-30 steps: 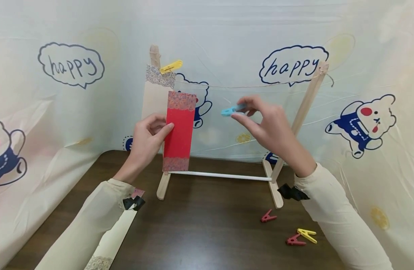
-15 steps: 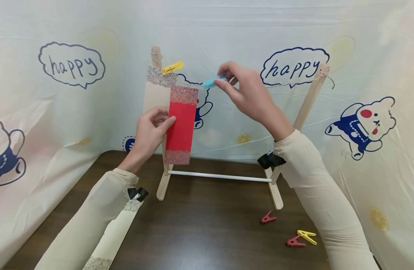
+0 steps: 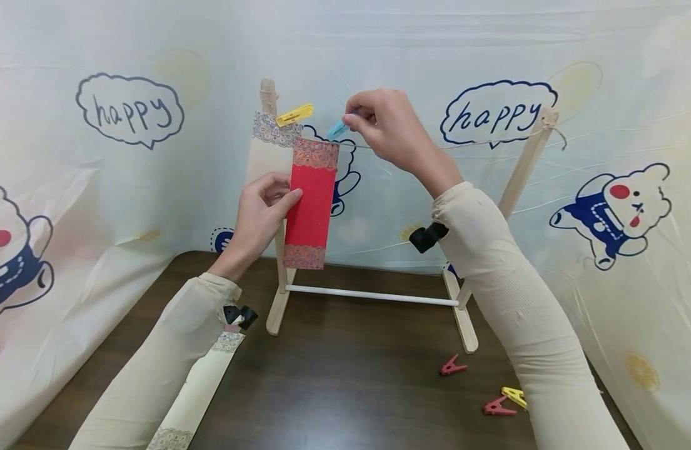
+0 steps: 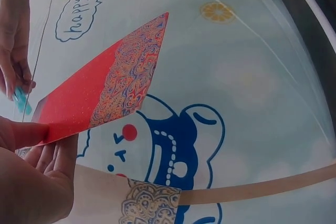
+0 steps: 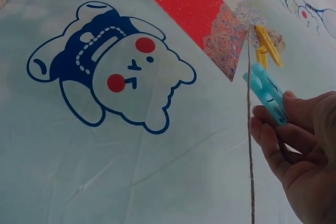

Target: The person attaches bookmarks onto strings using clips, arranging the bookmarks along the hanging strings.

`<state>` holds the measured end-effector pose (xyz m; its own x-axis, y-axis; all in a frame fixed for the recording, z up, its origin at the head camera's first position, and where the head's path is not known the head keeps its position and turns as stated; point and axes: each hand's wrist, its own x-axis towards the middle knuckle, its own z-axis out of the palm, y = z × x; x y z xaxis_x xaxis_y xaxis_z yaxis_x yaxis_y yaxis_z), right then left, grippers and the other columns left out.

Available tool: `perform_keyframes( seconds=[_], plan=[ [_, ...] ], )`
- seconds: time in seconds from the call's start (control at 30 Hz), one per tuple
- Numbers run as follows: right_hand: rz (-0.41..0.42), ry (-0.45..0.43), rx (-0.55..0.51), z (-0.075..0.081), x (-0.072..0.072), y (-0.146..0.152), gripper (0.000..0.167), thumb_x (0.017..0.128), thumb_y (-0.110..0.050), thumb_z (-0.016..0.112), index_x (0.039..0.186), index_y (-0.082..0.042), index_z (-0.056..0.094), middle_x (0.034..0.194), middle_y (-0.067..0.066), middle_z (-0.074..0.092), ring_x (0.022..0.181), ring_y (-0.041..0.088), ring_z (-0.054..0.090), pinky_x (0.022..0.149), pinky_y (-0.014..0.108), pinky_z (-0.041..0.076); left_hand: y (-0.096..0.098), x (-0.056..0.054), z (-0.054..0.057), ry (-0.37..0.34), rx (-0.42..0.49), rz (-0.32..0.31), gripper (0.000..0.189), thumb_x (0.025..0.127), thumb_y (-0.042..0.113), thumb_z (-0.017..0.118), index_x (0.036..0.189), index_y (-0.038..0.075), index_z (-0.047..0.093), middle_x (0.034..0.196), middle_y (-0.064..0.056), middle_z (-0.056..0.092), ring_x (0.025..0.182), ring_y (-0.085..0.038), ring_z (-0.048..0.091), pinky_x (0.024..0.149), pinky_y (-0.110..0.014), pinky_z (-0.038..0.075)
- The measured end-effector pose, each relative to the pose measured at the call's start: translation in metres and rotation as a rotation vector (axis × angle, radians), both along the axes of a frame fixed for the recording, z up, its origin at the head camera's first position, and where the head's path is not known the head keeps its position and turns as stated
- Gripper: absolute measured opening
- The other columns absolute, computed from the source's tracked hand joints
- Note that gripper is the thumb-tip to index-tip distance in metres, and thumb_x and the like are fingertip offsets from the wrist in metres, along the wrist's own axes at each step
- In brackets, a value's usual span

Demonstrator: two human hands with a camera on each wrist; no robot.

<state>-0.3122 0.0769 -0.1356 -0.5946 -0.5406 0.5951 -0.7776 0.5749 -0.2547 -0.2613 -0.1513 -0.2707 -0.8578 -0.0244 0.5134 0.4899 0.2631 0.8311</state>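
Observation:
My left hand [image 3: 264,209] pinches the left edge of a red card [image 3: 312,203] with patterned bands at both ends. The card hangs upright, its top edge level with the string [image 3: 413,148]. My right hand [image 3: 387,128] pinches a blue clothespin [image 3: 337,130] just above the card's top right corner. In the right wrist view the tip of the clothespin [image 5: 268,94] is beside the string [image 5: 250,145], close to the card's corner [image 5: 228,59]. A yellow clothespin [image 3: 295,115] holds a cream card [image 3: 262,147] with a lace pattern at the left end of the string.
A wooden stand with a left post [image 3: 269,95], right post [image 3: 528,164] and white bar [image 3: 373,294] carries the string. On the brown table [image 3: 334,375] lie red clothespins [image 3: 453,365], a yellow clothespin [image 3: 514,395] and another cream card [image 3: 201,387] under the left forearm.
My right hand has moved left and up with the blue clothespin, from right of the red card to its top corner. My left hand has raised the card slightly toward the string.

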Motion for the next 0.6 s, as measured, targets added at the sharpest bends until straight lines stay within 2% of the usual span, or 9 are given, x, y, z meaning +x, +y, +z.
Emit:
perform_keyframes(
  seconds=[0.17,0.3,0.6],
  plan=[
    [0.004,-0.009,0.008,0.000,-0.003,-0.001,0.020,0.100,-0.016,0.059,0.100,-0.002,0.072,0.085,0.007,0.068,0.074,0.013,0.054,0.073,0.023,0.047,0.000,-0.002,0.002,-0.016,0.011,-0.012,0.032,0.097,0.020,0.066,0.123,0.003,0.063,0.112,-0.015,0.070,0.096,-0.022,0.071,0.084,-0.031,0.057],
    [0.003,-0.014,0.010,0.001,-0.003,-0.001,0.020,0.100,-0.017,0.059,0.100,-0.003,0.073,0.086,0.006,0.068,0.076,0.013,0.055,0.074,0.023,0.047,0.001,-0.001,0.002,-0.018,0.034,-0.047,0.030,0.097,0.018,0.066,0.121,0.002,0.063,0.109,-0.016,0.071,0.093,-0.020,0.072,0.081,-0.028,0.058],
    [-0.004,-0.034,0.038,0.002,-0.002,-0.003,0.021,0.100,-0.018,0.060,0.108,-0.004,0.074,0.094,0.007,0.070,0.080,0.014,0.056,0.078,0.024,0.050,-0.003,0.003,-0.007,-0.036,0.040,-0.095,0.030,0.098,0.018,0.065,0.121,-0.001,0.061,0.106,-0.019,0.069,0.089,-0.017,0.071,0.080,-0.026,0.057]
  ],
)
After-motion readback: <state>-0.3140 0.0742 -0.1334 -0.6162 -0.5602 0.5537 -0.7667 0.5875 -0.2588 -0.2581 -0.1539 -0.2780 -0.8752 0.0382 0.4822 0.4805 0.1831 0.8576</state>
